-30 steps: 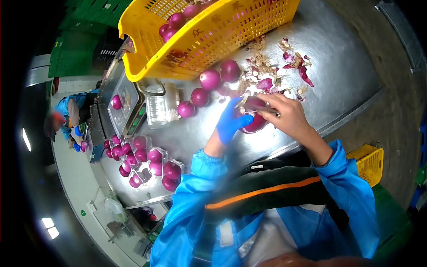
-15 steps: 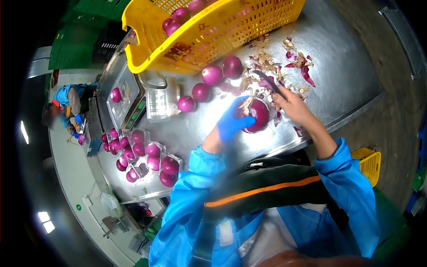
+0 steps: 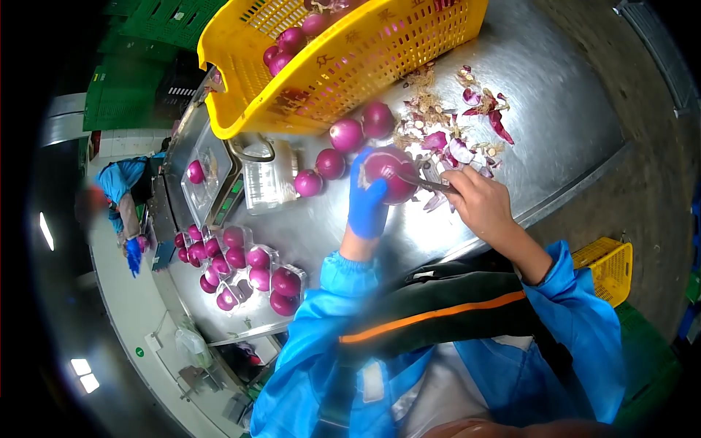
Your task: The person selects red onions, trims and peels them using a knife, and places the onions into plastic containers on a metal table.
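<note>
My left hand [image 3: 367, 201], in a blue glove, is closed around a large red onion [image 3: 392, 174] above the metal table. My bare right hand [image 3: 478, 201] grips a knife [image 3: 428, 184] by its handle. The dark blade points left and its tip is at the onion's right side; whether it cuts in, I cannot tell. Several loose red onions [image 3: 346, 136] lie just beyond my left hand. Peeled skins and root trimmings [image 3: 460, 150] are scattered past the knife.
A yellow basket [image 3: 350, 62] with onions stands at the far side of the metal table [image 3: 562, 109]. Left are a scale [image 3: 219, 186] bearing one onion, clear trays [image 3: 269, 175] and packed onions [image 3: 234, 257]. Another person [image 3: 120, 193] in blue is farther left.
My left hand has lifted the onion up and left and turned it. The knife has swung down from above the peelings to the onion's right side.
</note>
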Tool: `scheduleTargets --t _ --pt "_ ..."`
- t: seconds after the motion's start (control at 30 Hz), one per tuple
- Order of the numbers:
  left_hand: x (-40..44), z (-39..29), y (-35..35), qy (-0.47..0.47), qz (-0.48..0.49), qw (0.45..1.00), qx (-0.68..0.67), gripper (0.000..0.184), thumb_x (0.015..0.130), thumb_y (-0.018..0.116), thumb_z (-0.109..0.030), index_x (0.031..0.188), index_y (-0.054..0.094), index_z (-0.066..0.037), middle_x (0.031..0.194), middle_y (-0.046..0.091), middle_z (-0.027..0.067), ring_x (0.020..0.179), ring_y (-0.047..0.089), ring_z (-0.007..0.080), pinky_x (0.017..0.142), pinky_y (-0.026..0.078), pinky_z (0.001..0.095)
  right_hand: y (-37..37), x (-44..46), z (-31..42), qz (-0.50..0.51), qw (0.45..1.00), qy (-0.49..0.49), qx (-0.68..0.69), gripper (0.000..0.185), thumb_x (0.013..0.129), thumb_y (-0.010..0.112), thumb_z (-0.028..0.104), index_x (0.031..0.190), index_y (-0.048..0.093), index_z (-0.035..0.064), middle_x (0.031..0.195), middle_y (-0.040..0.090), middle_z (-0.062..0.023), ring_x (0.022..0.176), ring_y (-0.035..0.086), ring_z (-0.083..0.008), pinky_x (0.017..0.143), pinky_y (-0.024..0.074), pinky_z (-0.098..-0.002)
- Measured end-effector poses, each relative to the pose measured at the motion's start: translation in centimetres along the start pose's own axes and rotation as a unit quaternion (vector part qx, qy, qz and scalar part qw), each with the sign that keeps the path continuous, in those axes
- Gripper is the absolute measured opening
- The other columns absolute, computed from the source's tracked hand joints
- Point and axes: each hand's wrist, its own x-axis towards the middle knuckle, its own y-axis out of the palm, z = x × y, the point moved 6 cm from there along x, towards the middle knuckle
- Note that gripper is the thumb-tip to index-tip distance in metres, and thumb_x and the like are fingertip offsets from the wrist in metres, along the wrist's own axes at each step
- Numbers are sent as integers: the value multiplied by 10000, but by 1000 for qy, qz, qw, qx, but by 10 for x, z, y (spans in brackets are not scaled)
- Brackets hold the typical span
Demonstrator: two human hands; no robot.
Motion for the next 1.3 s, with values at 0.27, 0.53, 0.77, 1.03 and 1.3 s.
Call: scheduleTargets --t 0.27,0.53,0.77,1.03,1.3 --pt "-3 -4 9 27 13 1000 1 823 774 783 -295 1423 321 -89 1369 457 144 1249 499 305 1057 430 451 0 0 -4 -53 998 1 -28 397 739 707 54 1130 641 84 868 591 -94 680 619 -285 602 502 -362" --pt "-2 0 7 26 18 999 31 847 782 789 -285 1445 298 -92 1409 430 149 1270 478 302 1067 418 446 41 -9 -37 -70 967 153 190 219 914 608 202 1092 633 75 794 593 -85 671 608 -235 611 479 -342" --pt "-7 11 4 -6 25 999 43 811 786 783 -309 1417 340 -57 1377 470 154 1257 492 289 1059 425 414 34 11 -30 38 914 237 327 315 954 591 256 1182 642 44 791 615 -76 684 597 -135 601 477 -302" --pt "-4 14 2 -48 68 991 103 761 784 769 -211 1411 368 -52 1364 487 141 1252 501 283 1035 454 414 -5 32 13 -90 990 -109 28 328 761 743 109 1076 676 47 804 634 -107 682 653 -245 586 524 -309" --pt "-8 15 -2 -91 58 982 154 758 779 768 -169 1423 388 -44 1356 510 119 1256 503 263 1041 442 401 16 37 -5 -54 997 -41 -36 149 783 714 108 865 607 43 698 610 -94 582 626 -266 538 507 -361"
